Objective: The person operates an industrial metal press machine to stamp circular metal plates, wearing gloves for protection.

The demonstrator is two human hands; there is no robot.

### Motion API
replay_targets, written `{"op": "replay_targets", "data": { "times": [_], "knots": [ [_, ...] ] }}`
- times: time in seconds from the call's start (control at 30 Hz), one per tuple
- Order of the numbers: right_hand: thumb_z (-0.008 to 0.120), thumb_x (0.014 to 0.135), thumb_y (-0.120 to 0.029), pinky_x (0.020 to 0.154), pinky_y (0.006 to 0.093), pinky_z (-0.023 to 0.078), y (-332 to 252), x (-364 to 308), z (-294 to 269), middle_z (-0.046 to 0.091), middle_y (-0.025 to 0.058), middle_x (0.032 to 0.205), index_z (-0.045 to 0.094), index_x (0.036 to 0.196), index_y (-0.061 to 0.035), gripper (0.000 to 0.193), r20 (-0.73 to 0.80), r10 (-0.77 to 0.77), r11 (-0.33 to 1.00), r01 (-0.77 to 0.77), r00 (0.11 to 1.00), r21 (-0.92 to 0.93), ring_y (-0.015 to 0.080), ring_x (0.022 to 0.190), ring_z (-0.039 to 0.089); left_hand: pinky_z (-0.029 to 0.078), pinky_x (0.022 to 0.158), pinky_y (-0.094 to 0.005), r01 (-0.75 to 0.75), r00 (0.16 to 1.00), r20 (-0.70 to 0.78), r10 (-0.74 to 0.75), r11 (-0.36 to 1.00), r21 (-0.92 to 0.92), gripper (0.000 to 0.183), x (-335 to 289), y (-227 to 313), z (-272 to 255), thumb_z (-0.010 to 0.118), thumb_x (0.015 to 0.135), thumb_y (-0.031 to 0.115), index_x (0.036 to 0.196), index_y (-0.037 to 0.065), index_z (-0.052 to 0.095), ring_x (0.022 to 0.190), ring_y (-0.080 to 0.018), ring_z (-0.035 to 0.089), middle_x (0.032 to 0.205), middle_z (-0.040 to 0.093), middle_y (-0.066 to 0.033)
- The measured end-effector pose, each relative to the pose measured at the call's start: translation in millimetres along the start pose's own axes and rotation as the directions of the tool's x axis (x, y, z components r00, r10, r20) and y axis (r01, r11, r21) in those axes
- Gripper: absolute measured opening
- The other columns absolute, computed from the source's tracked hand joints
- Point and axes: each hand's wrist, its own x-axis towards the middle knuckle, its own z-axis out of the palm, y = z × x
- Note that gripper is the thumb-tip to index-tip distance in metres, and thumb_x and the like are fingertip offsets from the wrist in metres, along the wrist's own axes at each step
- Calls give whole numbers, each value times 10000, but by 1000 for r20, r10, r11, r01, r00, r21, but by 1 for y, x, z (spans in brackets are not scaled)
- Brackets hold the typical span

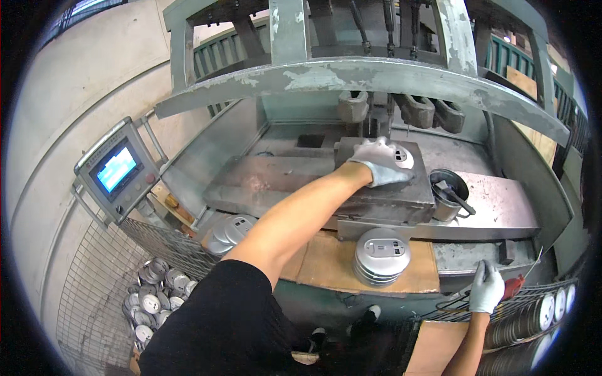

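My left hand (379, 164), in a pale glove, reaches forward to the dark machine block. Its fingers and thumb wrap round a silver round metal cover (403, 156) lying on the block's top. Much of that cover is hidden under the hand. At the lower right, my gloved right hand (487, 288) has its fingers stretched forward, with no held object visible. Just right of it is a red-handled tool (514, 286) with a thin rod. A stack of similar silver covers (382, 252) stands on cardboard between my arms.
Overlapping covers (233, 232) lie left, beside my forearm. A metal pot (448, 194) holding a dark-handled tool stands right of the block. The machine's green frame (351, 74) crosses above. A control panel (116, 169) stands left; a wire basket (157, 294) holds many discs.
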Motion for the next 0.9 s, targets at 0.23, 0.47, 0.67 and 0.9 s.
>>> {"op": "replay_targets", "data": {
  "times": [0.23,0.47,0.67,0.9],
  "knots": [
    [590,895,-181,648,409,496,8,1,7,659,186,806,685,893,-21,186,16,-18,999,18,1000,-29,358,714,635,358,1054,-472,80,995,-54,-79,997,2,821,-15,-9,1,551,763,709,1310,97,516,1251,-390,448,1353,472,-187],
    [576,912,-213,714,415,495,11,0,5,672,196,875,694,937,-8,237,31,74,994,-71,997,-88,369,780,639,503,870,-431,-39,933,-361,-5,993,-114,463,-137,-103,10,544,877,468,1085,67,649,960,-360,630,1094,639,-200],
    [524,918,-489,798,388,521,-5,6,-10,693,162,1029,694,1104,-55,502,213,231,953,-178,949,-243,335,904,664,406,955,-498,201,979,-15,-204,942,267,579,-267,-189,28,640,764,494,1153,68,594,1173,-364,480,1242,525,-192],
    [522,929,-424,821,406,502,-15,9,-24,683,208,990,703,1041,-18,458,279,255,949,-183,926,-258,369,904,648,263,1069,-596,218,907,279,-316,918,332,963,-292,-209,47,673,647,677,1390,111,437,1312,-443,337,1420,396,-201]
  ]
}}
